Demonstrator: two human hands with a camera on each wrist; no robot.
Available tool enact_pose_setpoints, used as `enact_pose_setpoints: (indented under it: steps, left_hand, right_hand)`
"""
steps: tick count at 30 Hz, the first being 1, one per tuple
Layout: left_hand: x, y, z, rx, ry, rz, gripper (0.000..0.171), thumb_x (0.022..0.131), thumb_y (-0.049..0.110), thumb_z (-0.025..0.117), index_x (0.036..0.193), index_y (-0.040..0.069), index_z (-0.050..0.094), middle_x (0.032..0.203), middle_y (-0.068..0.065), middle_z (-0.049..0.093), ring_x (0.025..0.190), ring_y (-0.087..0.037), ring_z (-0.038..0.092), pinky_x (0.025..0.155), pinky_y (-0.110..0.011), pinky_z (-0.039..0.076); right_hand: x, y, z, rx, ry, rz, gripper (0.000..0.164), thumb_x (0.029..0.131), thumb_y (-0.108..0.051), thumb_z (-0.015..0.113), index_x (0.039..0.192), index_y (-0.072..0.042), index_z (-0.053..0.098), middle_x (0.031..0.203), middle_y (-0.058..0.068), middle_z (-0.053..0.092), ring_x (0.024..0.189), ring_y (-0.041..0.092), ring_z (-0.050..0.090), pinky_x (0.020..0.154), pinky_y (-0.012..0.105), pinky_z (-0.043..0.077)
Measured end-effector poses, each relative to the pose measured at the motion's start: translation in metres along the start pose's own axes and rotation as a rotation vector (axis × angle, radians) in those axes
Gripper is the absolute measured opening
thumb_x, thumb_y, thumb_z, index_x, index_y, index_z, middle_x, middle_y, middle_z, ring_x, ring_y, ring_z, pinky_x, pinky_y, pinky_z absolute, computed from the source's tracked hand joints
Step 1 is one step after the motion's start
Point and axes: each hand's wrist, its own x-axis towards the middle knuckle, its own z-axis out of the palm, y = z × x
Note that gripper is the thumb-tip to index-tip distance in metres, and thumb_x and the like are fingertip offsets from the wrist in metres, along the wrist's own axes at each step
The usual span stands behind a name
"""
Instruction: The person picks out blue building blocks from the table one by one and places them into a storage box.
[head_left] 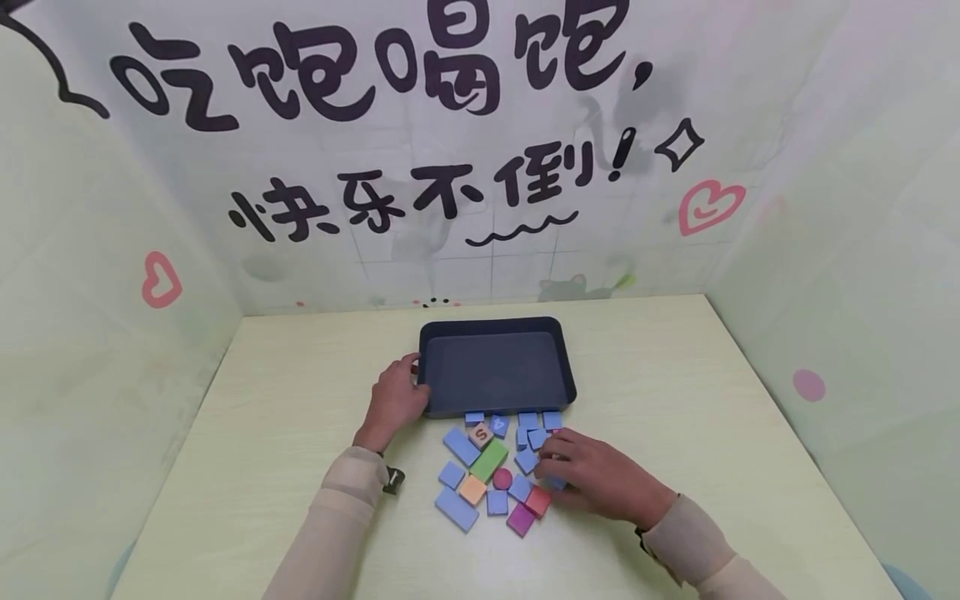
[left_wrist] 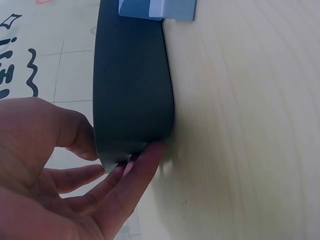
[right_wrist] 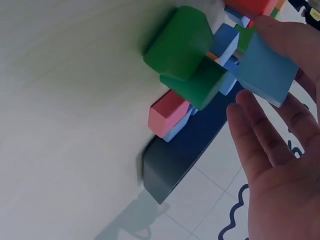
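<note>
A dark rectangular tray (head_left: 495,367) stands on the table, its inside bare. My left hand (head_left: 396,396) grips its left end, the thumb over the rim and the fingers against the outer wall (left_wrist: 132,75). In front of the tray lies a group of coloured blocks. At that group's right side my right hand (head_left: 600,477) pinches a blue block (right_wrist: 265,70) between thumb and fingers. Below it in the right wrist view are a green block (right_wrist: 180,42), a green cylinder (right_wrist: 197,82) and a pink block (right_wrist: 167,114); in the head view the right hand covers part of this area.
Around the middle lie a long green block (head_left: 489,461), an orange block (head_left: 472,490), a red round piece (head_left: 502,478), a purple block (head_left: 521,519) and several blue blocks. A wooden block (head_left: 481,434) bears a figure. Printed wall sheets (head_left: 480,275) enclose the table's back and sides.
</note>
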Motion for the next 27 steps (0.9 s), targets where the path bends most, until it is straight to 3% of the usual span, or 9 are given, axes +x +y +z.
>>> enact_pose_setpoints:
  steps: [5, 15, 27]
  left_hand:
    - [0.000, 0.001, -0.001, 0.002, -0.004, -0.003, 0.059, 0.087, 0.014, 0.057, 0.144, 0.003, 0.046, 0.120, -0.013, 0.060, 0.098, -0.031, 0.057, 0.086, -0.049, 0.043]
    - [0.001, 0.001, -0.003, 0.012, -0.003, -0.003, 0.059, 0.087, 0.014, 0.057, 0.144, 0.002, 0.046, 0.120, -0.015, 0.059, 0.098, -0.031, 0.058, 0.086, -0.050, 0.044]
    - [-0.001, 0.002, -0.001, -0.003, -0.004, -0.014, 0.060, 0.088, 0.015, 0.058, 0.145, 0.003, 0.045, 0.121, -0.015, 0.059, 0.096, -0.030, 0.058, 0.086, -0.050, 0.044]
  right_hand:
    - [0.004, 0.002, -0.004, 0.034, 0.024, -0.028, 0.020, 0.086, -0.023, 0.078, 0.104, -0.024, 0.069, 0.106, -0.010, 0.057, 0.102, 0.010, 0.049, 0.090, 0.025, 0.043]
    - [0.021, 0.012, -0.019, -0.011, -0.029, -0.031, 0.026, 0.083, -0.017, 0.078, 0.107, -0.023, 0.069, 0.108, -0.006, 0.056, 0.099, 0.013, 0.046, 0.085, 0.027, 0.045]
    - [0.047, 0.040, -0.024, -0.018, -0.022, -0.019, 0.026, 0.083, -0.014, 0.077, 0.108, -0.019, 0.069, 0.105, -0.005, 0.052, 0.092, 0.011, 0.043, 0.077, 0.023, 0.043]
